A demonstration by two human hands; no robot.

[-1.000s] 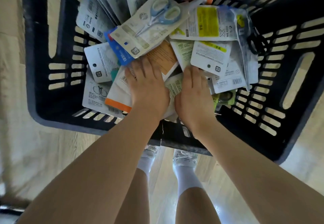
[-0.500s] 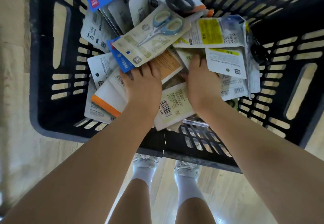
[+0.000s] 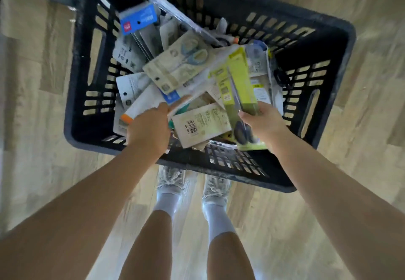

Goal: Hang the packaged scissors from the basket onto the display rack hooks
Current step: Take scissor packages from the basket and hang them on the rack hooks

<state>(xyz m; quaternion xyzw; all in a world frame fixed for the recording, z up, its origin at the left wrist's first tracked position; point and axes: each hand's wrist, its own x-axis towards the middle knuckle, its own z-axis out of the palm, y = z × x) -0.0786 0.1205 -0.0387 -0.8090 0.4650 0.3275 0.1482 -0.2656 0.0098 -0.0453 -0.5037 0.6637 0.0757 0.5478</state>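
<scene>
The right hand (image 3: 260,119) grips 1 yellow scissors pack (image 3: 240,86), lifting it from the black basket (image 3: 324,95) to hang later. The left hand (image 3: 151,128) pinches another pack (image 3: 144,104), clearing the pile.

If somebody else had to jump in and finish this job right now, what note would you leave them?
Right hand: shut on a yellow-green scissors pack, lifted partly out of the pile.
Left hand: fingers on a white pack with an orange edge; I cannot tell whether it is gripped.
Black basket: on the wooden floor, full of packaged scissors.
Done: one pack picked. No display rack hooks in view, nothing seen hung.
Left: carry the pack to the hooks, hang it, then the rest.
</scene>
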